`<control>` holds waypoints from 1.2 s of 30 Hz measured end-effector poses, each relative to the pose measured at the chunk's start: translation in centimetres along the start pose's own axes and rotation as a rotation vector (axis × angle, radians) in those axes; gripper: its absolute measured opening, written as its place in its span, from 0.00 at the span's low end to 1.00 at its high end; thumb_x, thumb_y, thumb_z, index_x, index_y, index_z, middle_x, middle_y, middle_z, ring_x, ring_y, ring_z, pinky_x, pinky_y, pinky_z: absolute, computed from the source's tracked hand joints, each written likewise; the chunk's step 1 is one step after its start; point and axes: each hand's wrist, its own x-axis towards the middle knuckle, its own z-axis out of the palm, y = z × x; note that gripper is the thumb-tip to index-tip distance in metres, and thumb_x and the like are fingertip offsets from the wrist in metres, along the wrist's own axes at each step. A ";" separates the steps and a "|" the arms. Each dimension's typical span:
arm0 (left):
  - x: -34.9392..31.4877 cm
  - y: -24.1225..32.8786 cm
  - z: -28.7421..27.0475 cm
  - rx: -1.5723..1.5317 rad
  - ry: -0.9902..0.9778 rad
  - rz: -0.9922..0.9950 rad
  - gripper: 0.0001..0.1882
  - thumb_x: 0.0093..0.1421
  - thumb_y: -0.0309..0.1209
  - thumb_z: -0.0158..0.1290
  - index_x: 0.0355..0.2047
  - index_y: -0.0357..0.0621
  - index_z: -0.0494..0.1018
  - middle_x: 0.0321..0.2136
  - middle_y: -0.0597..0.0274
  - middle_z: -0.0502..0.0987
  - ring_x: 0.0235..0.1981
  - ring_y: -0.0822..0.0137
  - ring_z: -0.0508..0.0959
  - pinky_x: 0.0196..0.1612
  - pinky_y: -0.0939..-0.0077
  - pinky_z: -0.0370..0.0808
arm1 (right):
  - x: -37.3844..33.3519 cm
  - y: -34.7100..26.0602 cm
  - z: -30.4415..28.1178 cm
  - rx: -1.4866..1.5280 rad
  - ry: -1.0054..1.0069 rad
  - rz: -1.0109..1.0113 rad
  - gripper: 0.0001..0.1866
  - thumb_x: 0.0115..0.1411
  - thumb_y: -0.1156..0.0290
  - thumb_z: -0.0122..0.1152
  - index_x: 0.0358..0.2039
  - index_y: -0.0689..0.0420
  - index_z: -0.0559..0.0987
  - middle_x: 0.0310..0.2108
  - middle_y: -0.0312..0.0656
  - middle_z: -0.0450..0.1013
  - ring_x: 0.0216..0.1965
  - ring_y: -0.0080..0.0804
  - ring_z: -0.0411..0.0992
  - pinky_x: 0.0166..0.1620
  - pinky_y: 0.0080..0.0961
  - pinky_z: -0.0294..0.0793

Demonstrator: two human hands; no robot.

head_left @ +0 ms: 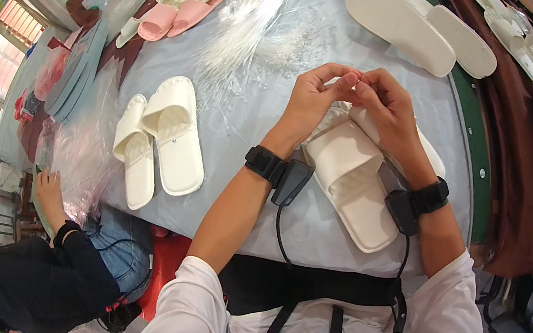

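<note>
At the left edge of the worktop (256, 186), covered with a grey cloth, a co-worker's hand (50, 182) rests by clear plastic bags (82, 141), and a pair of white slippers (161, 137) lies just beside them, with a bundle of thin clear plastic strands (255, 29) further back. In the middle, the person's left hand (312, 100) and right hand (387, 109) meet fingertip to fingertip above a white slipper (350, 178) that lies on the cloth between the forearms. Each grip is narrow, pinched on something too small to identify, and two long white soles (419, 26) lie behind, to the right.
</note>
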 end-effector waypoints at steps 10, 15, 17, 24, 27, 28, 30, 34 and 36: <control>0.0 -0.1 -0.7 -0.083 -0.053 -0.050 0.17 0.69 0.37 0.59 0.48 0.34 0.78 0.42 0.56 0.83 0.41 0.69 0.83 0.46 0.72 0.82 | 0.0 -0.1 0.3 0.014 0.011 0.004 0.10 0.73 0.68 0.58 0.44 0.63 0.77 0.33 0.30 0.75 0.35 0.13 0.69 0.38 0.16 0.70; 0.1 -0.1 -0.5 -0.039 -0.005 -0.005 0.18 0.70 0.38 0.58 0.49 0.34 0.77 0.44 0.56 0.83 0.42 0.69 0.82 0.47 0.71 0.80 | 0.2 -0.3 0.2 0.045 -0.006 0.012 0.10 0.72 0.68 0.60 0.43 0.63 0.77 0.30 0.30 0.74 0.31 0.13 0.68 0.35 0.15 0.69; 0.2 -0.1 -0.5 -0.051 0.003 0.017 0.18 0.70 0.38 0.57 0.49 0.34 0.77 0.44 0.55 0.82 0.42 0.69 0.82 0.48 0.71 0.80 | 0.2 -0.3 0.3 0.046 -0.005 0.006 0.10 0.72 0.68 0.59 0.42 0.63 0.77 0.29 0.30 0.73 0.30 0.13 0.68 0.34 0.15 0.68; 0.1 0.0 0.1 -0.113 0.023 -0.031 0.18 0.70 0.38 0.57 0.49 0.33 0.77 0.45 0.53 0.83 0.41 0.67 0.83 0.47 0.70 0.81 | 0.1 -0.3 0.0 0.049 0.037 0.041 0.08 0.72 0.70 0.56 0.42 0.61 0.78 0.30 0.29 0.73 0.30 0.12 0.66 0.33 0.13 0.66; 0.2 0.0 -0.2 -0.128 0.009 -0.032 0.18 0.70 0.37 0.57 0.49 0.32 0.78 0.45 0.54 0.83 0.41 0.67 0.83 0.47 0.70 0.81 | 0.4 0.1 0.5 0.124 0.048 0.053 0.08 0.73 0.70 0.56 0.42 0.61 0.78 0.31 0.28 0.73 0.31 0.11 0.67 0.33 0.13 0.65; 0.2 -0.1 -0.3 -0.122 0.000 -0.019 0.18 0.70 0.37 0.57 0.49 0.32 0.78 0.44 0.54 0.83 0.41 0.67 0.83 0.47 0.70 0.81 | 0.4 0.2 0.6 0.125 0.049 0.062 0.08 0.73 0.70 0.56 0.42 0.61 0.78 0.31 0.28 0.73 0.31 0.11 0.67 0.33 0.13 0.65; 0.3 -0.1 -0.3 -0.117 0.000 -0.029 0.18 0.70 0.38 0.57 0.49 0.32 0.78 0.44 0.54 0.83 0.41 0.67 0.83 0.47 0.70 0.81 | 0.5 0.1 0.6 0.061 0.058 0.036 0.08 0.73 0.70 0.56 0.42 0.61 0.78 0.31 0.27 0.73 0.32 0.11 0.67 0.34 0.13 0.66; 0.1 0.1 -0.5 -0.118 -0.028 -0.037 0.19 0.70 0.38 0.58 0.49 0.32 0.79 0.44 0.55 0.83 0.42 0.67 0.83 0.47 0.72 0.80 | 0.4 -0.1 0.6 0.027 0.049 0.025 0.08 0.73 0.69 0.56 0.42 0.61 0.78 0.32 0.27 0.74 0.33 0.11 0.67 0.34 0.13 0.66; 0.0 0.1 -0.4 -0.118 -0.034 -0.040 0.19 0.69 0.38 0.58 0.49 0.32 0.79 0.43 0.55 0.83 0.41 0.67 0.83 0.46 0.72 0.80 | 0.2 0.1 0.5 0.021 0.055 0.036 0.08 0.72 0.69 0.56 0.42 0.61 0.78 0.32 0.27 0.74 0.33 0.11 0.67 0.34 0.14 0.67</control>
